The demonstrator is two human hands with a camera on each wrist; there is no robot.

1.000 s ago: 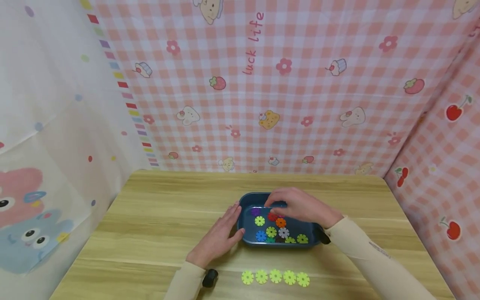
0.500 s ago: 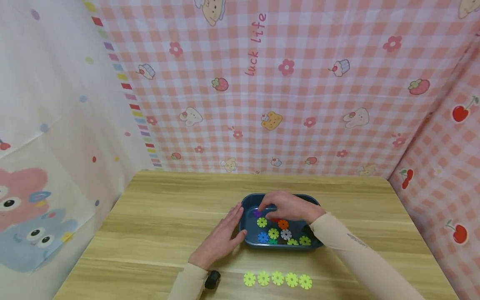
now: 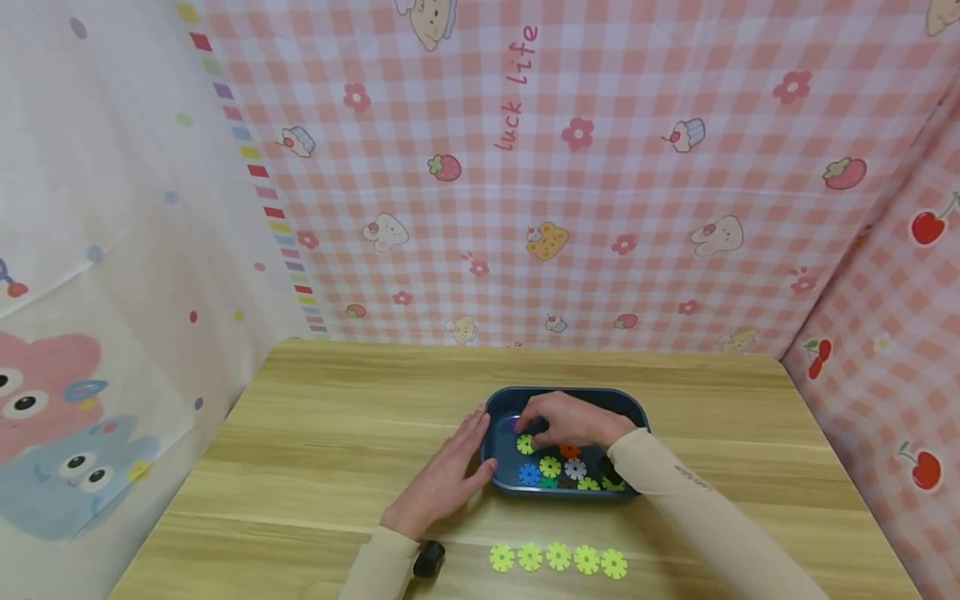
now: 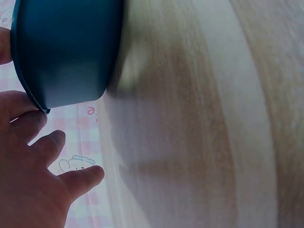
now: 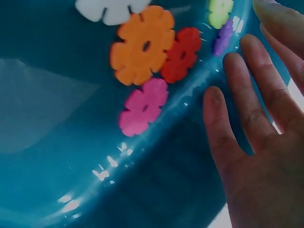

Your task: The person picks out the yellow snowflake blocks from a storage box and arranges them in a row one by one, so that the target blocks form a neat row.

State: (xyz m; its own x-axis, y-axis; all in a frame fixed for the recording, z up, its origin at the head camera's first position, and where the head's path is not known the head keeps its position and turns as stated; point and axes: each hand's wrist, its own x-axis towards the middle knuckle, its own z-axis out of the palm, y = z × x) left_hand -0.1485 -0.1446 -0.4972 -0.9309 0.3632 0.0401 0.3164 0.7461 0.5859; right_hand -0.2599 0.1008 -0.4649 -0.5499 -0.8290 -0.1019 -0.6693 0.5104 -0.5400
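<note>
A dark blue tray (image 3: 491, 442) holds flower-shaped discs: a yellow-green one (image 3: 550, 467), a blue one (image 3: 529, 475), a white one (image 3: 575, 468). My left hand (image 3: 438, 483) rests its straight fingers against the tray's left rim; the left wrist view shows them at the tray's edge (image 4: 66, 61). Inside the tray my right hand (image 3: 573, 419) reaches over its left part, beside a yellow-green disc (image 3: 525, 444) and a purple one. In the right wrist view orange (image 5: 142, 46), red (image 5: 181, 54) and pink (image 5: 144, 108) discs lie left of the loosely bent fingers; no disc shows in them.
Several yellow-green discs (image 3: 558, 556) lie in a row on the wooden table (image 3: 337, 450), in front of the tray. Patterned cloth (image 3: 465, 208) hangs behind the table and at both sides.
My right hand has moved left within the tray, toward the purple disc. My left hand keeps its place at the rim. The head view has shifted slightly.
</note>
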